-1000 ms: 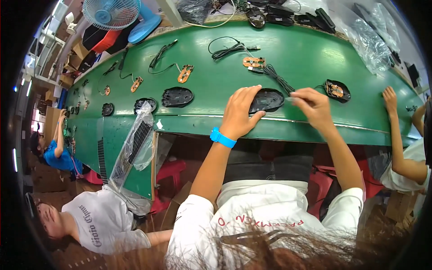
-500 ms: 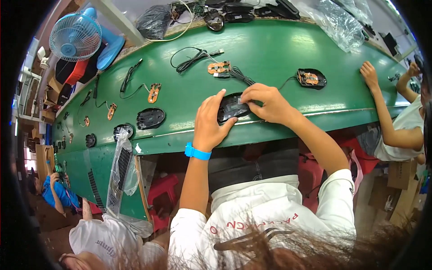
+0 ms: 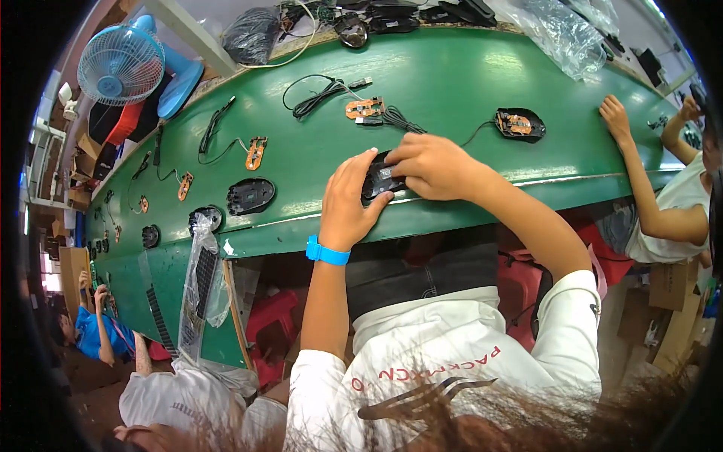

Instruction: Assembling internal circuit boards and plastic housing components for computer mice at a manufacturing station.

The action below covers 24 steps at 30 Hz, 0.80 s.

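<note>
A black computer mouse lies at the near edge of the green bench, its flat side with a greyish label facing up. My left hand wraps the mouse's left end, thumb along the near side and fingers along the far side. A blue band circles my left wrist. From the right, my right hand rests on the mouse with its fingers bent and drawn together over the right part. The fingertips hide that part, and anything small between them cannot be made out.
On the green bench lie orange circuit boards with black cables and an opened mouse. A mouse shell sits at left. A blue fan stands far left. Co-workers sit on both sides; one's hand rests at right.
My right hand has shifted slightly left and up over the mouse, its fingers more bunched and covering more of the far side. The left hand keeps its hold.
</note>
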Each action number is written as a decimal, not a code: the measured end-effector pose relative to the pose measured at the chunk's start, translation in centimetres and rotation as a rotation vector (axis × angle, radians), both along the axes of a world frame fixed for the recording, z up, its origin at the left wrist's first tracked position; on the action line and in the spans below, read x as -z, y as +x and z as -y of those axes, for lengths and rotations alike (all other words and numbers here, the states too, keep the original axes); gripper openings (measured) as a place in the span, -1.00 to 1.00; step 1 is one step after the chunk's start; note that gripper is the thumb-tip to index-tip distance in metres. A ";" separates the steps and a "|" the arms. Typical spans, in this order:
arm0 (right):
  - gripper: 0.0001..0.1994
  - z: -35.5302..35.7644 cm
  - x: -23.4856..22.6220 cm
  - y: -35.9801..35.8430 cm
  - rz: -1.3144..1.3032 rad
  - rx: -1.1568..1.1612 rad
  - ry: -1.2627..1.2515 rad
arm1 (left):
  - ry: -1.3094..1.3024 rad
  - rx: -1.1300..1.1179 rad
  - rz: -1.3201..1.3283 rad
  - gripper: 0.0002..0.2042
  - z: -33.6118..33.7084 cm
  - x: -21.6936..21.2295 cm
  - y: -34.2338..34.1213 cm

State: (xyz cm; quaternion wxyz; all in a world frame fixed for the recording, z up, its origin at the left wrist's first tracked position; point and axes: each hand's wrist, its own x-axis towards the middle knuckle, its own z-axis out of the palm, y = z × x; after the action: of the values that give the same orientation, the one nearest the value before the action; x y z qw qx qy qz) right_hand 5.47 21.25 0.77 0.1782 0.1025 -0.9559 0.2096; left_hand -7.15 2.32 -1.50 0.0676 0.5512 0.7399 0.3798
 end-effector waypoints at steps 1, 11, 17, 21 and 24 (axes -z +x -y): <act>-0.82 -0.4 -0.1 0.3 0.000 0.007 -0.001 | 0.018 0.011 -0.034 -0.36 0.1 0.1 -0.1; -0.84 -3.3 1.8 4.0 -0.403 0.351 -0.124 | -0.017 0.046 -0.188 -0.62 0.3 -0.1 0.0; -0.85 -3.4 2.1 4.0 -0.428 0.385 -0.139 | -0.003 0.042 -0.133 -0.62 0.2 -0.4 0.2; -0.86 -3.6 2.3 3.9 -0.454 0.406 -0.142 | 0.048 0.031 -0.100 -0.64 -0.3 -0.9 -1.6; -0.86 -3.8 2.9 3.6 -0.455 0.418 -0.134 | 0.118 0.011 -0.130 -0.66 -2.6 -1.7 -5.9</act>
State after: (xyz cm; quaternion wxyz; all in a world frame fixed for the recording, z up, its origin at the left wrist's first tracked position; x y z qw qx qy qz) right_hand 9.06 25.08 -2.10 0.4330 -0.0637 -0.8760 0.2027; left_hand -13.02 4.88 0.17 -0.0110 0.5816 0.7161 0.3859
